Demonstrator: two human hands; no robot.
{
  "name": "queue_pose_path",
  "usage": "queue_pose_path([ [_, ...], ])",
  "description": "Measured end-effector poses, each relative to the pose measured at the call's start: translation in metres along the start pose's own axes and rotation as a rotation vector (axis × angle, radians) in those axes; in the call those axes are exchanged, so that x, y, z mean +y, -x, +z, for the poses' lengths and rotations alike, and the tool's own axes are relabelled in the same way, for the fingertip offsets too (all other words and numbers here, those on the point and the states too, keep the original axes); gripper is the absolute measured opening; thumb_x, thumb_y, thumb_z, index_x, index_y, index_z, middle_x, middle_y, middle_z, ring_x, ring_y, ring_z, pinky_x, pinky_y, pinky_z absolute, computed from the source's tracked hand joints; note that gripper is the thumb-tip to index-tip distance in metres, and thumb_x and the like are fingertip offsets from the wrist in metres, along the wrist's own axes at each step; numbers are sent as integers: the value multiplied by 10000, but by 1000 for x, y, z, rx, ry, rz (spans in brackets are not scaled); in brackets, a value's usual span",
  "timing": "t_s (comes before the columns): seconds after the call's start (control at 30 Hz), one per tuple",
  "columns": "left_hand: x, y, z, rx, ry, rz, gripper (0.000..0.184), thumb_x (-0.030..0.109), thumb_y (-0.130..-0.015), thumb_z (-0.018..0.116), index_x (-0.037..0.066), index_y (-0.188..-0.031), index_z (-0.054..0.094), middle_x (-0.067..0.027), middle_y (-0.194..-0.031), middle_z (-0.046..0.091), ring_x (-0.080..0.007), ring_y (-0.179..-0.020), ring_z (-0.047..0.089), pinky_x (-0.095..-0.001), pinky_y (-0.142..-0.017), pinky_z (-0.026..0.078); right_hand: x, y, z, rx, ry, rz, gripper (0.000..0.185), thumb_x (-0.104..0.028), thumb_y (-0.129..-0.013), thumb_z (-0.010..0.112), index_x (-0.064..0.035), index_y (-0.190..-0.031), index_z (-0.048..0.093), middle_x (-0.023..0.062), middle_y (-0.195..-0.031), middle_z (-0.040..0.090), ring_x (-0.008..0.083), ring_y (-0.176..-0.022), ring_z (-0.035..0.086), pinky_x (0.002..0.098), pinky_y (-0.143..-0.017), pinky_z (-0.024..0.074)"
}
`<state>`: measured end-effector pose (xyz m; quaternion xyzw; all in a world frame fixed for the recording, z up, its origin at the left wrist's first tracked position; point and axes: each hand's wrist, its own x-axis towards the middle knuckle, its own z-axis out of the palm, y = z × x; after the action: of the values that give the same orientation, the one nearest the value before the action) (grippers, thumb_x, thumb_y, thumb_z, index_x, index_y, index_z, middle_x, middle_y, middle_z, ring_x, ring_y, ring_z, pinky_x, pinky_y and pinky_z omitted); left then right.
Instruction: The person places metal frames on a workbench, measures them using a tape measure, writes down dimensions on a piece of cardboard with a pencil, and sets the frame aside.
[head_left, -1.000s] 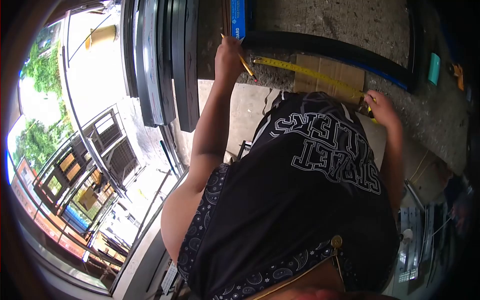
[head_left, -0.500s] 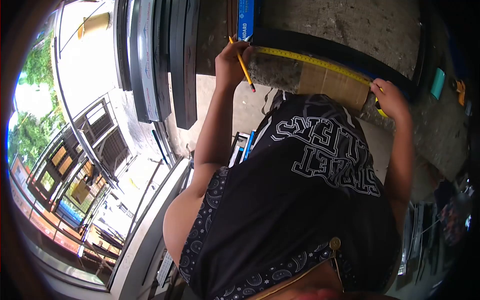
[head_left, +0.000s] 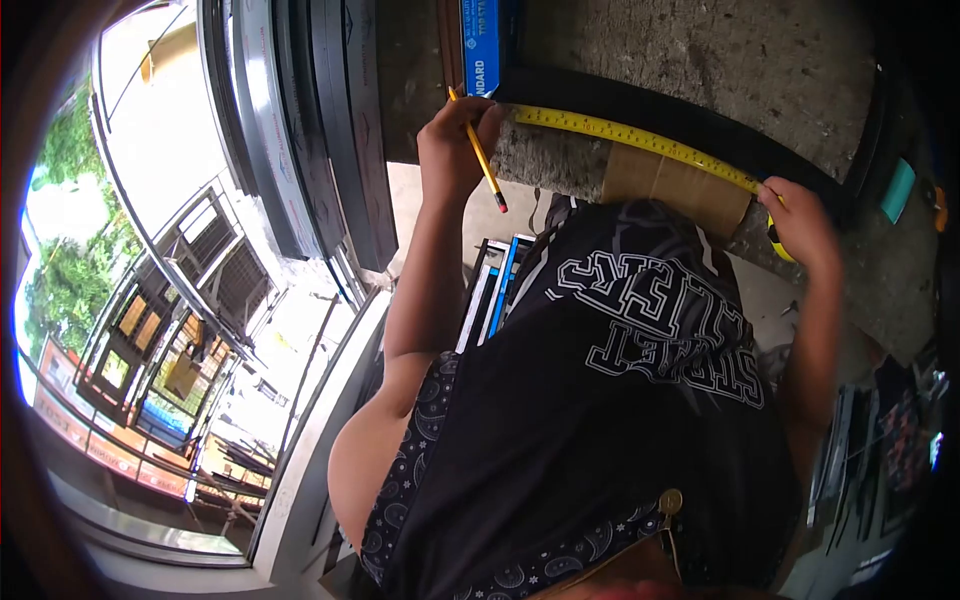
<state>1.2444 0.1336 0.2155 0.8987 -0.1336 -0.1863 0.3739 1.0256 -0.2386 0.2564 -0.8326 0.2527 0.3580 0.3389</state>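
A yellow tape measure (head_left: 640, 140) is stretched out between my two hands, along the near edge of a long black bar (head_left: 680, 112). My left hand (head_left: 455, 145) is closed at the tape's far-left end, with a yellow pencil (head_left: 481, 155) held between its fingers, eraser toward me. Whether the fingers also pinch the tape's tip is hidden. On the other side, my right hand (head_left: 800, 222) wraps around the tape's case, of which a yellow and black part shows below the fingers. A piece of brown cardboard (head_left: 670, 188) lies under the tape's right half.
A blue labelled strip (head_left: 481, 50) stands beyond my left hand. Dark metal profiles (head_left: 350, 130) are stacked at the left, near a bright opening. A teal object (head_left: 898, 190) lies at the far right on the worn concrete-like surface (head_left: 700, 45). More framed pieces (head_left: 492, 285) stand beside my body.
The camera view has shifted slightly, so the bench things appear a little lower. Both hands keep their grip, and the tape stays stretched along the bar.
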Motion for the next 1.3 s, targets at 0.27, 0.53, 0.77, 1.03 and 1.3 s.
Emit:
queue_pose_path([
  [0.27, 21, -10, -9, -81, -99, -95, 202, 161, -853, 725, -31, -911, 702, -86, -696, 693, -109, -641, 664, -246, -620, 515, -2, -4, -9, -68, -37, 2, 283, -263, -958, 542, 10, -884, 561, 218, -729, 546, 397, -683, 536, 415, -638, 432],
  [0.53, 34, -15, -8, -92, -125, -243, 194, 182, -822, 745, 17, -924, 728, -129, -738, 698, -215, -666, 693, -308, -663, 524, 31, 14, -24, -71, -100, -48, 251, -236, -937, 580, 6, -870, 570, 147, -726, 562, 277, -667, 556, 375, -650, 439],
  [0.77, 17, -18, -17, -144, -190, -196, 240, 131, -924, 508, 49, -980, 726, -93, -813, 688, -150, -707, 648, -313, -612, 509, 171, 61, -59, -92, -42, 5, 281, -269, -959, 563, 6, -955, 621, 137, -900, 618, 246, -857, 600, 360, -794, 473],
  [1.03, 11, -19, -19, -80, -361, 181, 213, 206, -938, 645, 17, -1020, 699, -93, -801, 665, -153, -756, 610, -294, -721, 484, 252, 64, -81, -76, -51, 17, 370, -411, -971, 537, -74, -1002, 687, 84, -865, 665, 203, -815, 602, 365, -755, 470],
  [1.3, -2, -30, -26, -149, -508, 203, 297, 282, -921, 646, 12, -1033, 700, -143, -882, 700, -232, -831, 668, -339, -772, 502, 257, 31, -121, -170, 194, 0, 468, -498, -954, 531, -77, -881, 723, 44, -771, 653, 163, -728, 585, 342, -680, 441],
])
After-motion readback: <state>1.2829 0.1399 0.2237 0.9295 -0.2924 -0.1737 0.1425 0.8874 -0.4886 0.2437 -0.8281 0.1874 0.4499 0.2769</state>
